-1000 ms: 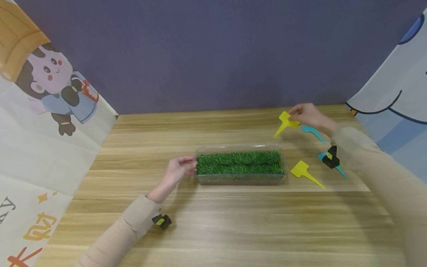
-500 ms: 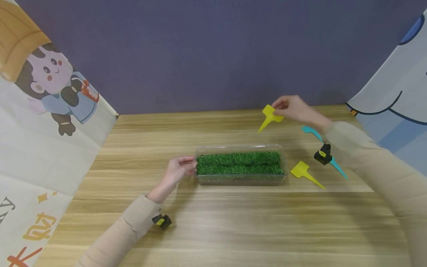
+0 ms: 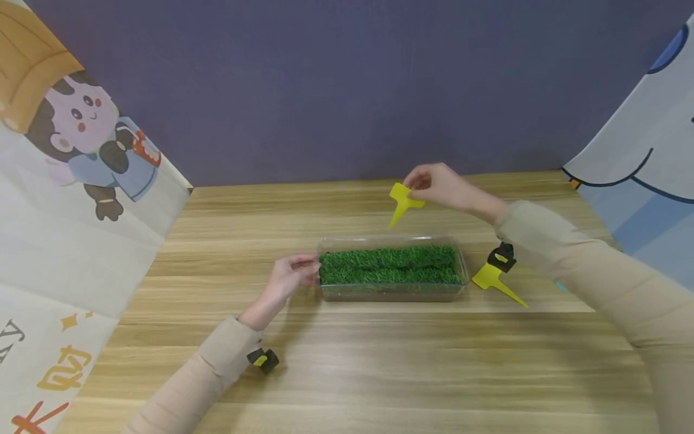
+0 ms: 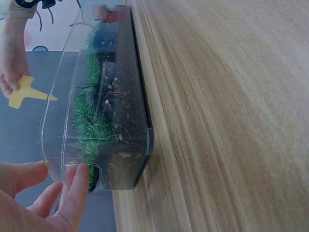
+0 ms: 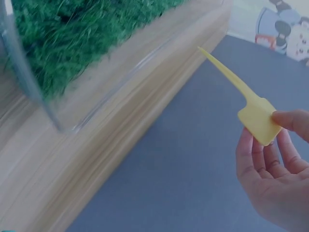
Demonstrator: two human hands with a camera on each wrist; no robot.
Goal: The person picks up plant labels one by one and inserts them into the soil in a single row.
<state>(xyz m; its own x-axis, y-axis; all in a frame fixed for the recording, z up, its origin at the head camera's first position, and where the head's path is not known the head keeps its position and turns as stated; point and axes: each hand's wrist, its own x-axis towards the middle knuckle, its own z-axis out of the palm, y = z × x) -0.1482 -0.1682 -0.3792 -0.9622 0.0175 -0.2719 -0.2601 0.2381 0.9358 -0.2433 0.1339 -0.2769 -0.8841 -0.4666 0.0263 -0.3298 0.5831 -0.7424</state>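
Note:
My right hand [image 3: 440,185] pinches a yellow T-shaped plant label [image 3: 401,200] by its broad head, its pointed stem slanting down. In the head view the label appears just beyond the far rim of a clear plastic box [image 3: 393,293]. Green artificial grass [image 3: 387,265] fills the box in two strips, over a dark soil-like layer [image 4: 118,96] seen in the left wrist view. At the box's left end is my left hand [image 3: 287,276], thumb at the rim and fingertips against the end wall, holding it. The right wrist view shows the label [image 5: 258,118] between thumb and fingers.
Another yellow plant label [image 3: 490,278] lies on the wooden table [image 3: 347,367] right of the box, partly under the right wrist's camera. A blue tip [image 3: 559,285] peeks out by the right sleeve, which hides the rest. A dark blue panel [image 3: 347,90] stands behind.
My right hand has carried the yellow label leftward, from the far right to behind the box's middle. Its sleeve now covers most of the blue labels. The left hand and box have stayed put.

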